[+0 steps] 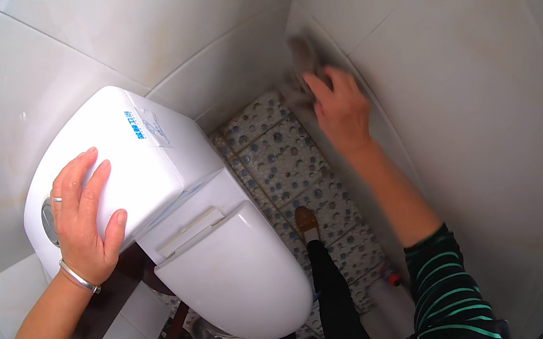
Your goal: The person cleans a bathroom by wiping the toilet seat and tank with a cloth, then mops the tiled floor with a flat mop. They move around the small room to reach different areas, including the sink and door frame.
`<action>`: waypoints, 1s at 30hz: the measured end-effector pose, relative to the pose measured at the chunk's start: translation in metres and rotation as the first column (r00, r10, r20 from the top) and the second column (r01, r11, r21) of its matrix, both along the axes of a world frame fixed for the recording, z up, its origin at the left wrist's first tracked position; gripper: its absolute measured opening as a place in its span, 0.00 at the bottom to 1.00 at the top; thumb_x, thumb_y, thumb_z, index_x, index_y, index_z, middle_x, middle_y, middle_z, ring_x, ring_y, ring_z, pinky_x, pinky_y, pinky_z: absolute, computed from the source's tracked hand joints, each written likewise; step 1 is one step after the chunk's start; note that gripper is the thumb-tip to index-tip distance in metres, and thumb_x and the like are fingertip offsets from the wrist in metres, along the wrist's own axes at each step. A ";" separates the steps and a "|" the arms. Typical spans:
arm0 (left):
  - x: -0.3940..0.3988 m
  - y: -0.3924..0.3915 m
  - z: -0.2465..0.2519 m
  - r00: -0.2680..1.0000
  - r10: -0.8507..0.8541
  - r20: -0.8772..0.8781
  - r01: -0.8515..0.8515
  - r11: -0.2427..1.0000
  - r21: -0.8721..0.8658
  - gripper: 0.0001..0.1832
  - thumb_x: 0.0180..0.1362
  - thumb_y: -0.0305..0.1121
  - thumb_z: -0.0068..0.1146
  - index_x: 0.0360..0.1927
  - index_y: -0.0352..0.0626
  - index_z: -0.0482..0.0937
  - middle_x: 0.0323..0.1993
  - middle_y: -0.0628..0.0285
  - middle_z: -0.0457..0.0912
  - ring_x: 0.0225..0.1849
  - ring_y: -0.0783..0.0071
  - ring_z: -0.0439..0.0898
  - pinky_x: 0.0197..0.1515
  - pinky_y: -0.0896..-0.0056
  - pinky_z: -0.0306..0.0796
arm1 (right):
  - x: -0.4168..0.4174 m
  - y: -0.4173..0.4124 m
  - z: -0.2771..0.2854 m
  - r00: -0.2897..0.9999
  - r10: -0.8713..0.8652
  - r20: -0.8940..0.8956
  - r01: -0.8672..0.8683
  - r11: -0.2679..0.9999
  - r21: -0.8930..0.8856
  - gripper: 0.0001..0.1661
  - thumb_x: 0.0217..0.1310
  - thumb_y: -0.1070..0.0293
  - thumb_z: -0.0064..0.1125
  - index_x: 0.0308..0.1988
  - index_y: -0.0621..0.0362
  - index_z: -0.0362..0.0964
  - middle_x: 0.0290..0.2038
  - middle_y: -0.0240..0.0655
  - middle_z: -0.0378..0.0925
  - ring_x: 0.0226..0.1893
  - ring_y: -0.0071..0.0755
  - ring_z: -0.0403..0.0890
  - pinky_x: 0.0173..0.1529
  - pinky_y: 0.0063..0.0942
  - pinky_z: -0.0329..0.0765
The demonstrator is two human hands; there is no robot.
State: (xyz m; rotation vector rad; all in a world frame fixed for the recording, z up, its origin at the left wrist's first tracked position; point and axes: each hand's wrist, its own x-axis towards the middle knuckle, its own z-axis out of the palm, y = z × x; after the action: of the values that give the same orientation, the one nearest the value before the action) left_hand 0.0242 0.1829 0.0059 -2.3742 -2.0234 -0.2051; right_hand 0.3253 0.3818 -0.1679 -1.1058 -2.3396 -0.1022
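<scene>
My left hand [83, 217] rests on top of a white toilet cistern [143, 175], palm down with the fingers apart. It partly covers the round silver flush button [48, 222]. Farther off, near the corner of the walls, my right hand [344, 111] grips a grey-brown object [303, 53], possibly a rag. Motion blur hides its exact kind, and whether it touches the wall cannot be told. Below the cistern is the white toilet lid [238, 277], lying closed.
Light tiled walls [462, 83] stand close on the right and ahead. A pebble-patterned tile floor [284, 162] runs beside the toilet, with my brown shoe [305, 217] on it. A red-capped container [390, 276] lies at the right; a metal basin [216, 337] is behind the toilet lid.
</scene>
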 end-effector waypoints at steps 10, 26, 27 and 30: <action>0.000 0.004 0.004 0.998 -0.016 0.066 0.013 0.999 0.047 0.24 0.45 0.31 0.53 0.48 0.32 0.72 0.54 0.47 0.68 0.55 0.49 0.66 0.56 0.55 0.60 | -0.017 0.078 -0.071 0.826 -0.053 0.561 -0.087 0.972 0.219 0.09 0.48 0.70 0.51 0.33 0.59 0.71 0.43 0.43 0.68 0.37 0.39 0.73 0.25 0.29 0.78; 0.003 0.000 0.002 0.992 0.034 0.122 -0.045 0.995 0.092 0.23 0.46 0.32 0.57 0.47 0.36 0.73 0.55 0.53 0.68 0.56 0.55 0.65 0.55 0.58 0.61 | 0.059 -0.052 0.060 0.978 0.088 0.189 -0.045 0.974 -0.221 0.23 0.42 0.79 0.54 0.43 0.51 0.73 0.34 0.40 0.69 0.33 0.44 0.74 0.32 0.34 0.74; 0.003 0.001 0.000 0.991 0.030 0.130 -0.042 0.995 0.091 0.23 0.46 0.33 0.57 0.48 0.36 0.73 0.55 0.53 0.67 0.56 0.55 0.65 0.55 0.58 0.60 | 0.050 -0.040 0.083 0.987 0.084 0.137 -0.065 0.989 -0.136 0.24 0.41 0.80 0.54 0.44 0.50 0.73 0.35 0.40 0.70 0.35 0.44 0.74 0.33 0.34 0.75; -0.001 0.001 0.001 0.995 0.015 0.098 -0.024 0.995 0.097 0.23 0.47 0.33 0.57 0.48 0.37 0.72 0.55 0.54 0.67 0.56 0.55 0.65 0.55 0.57 0.60 | 0.023 -0.009 0.132 0.976 0.031 -0.214 -0.056 0.992 -0.112 0.27 0.38 0.83 0.52 0.44 0.54 0.72 0.40 0.39 0.72 0.38 0.44 0.75 0.37 0.31 0.76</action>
State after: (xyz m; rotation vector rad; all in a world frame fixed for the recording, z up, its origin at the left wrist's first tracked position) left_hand 0.0235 0.1842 0.0071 -2.3285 -2.0246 -0.4180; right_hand 0.3485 0.3729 -0.0358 -1.0646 -2.1993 0.1645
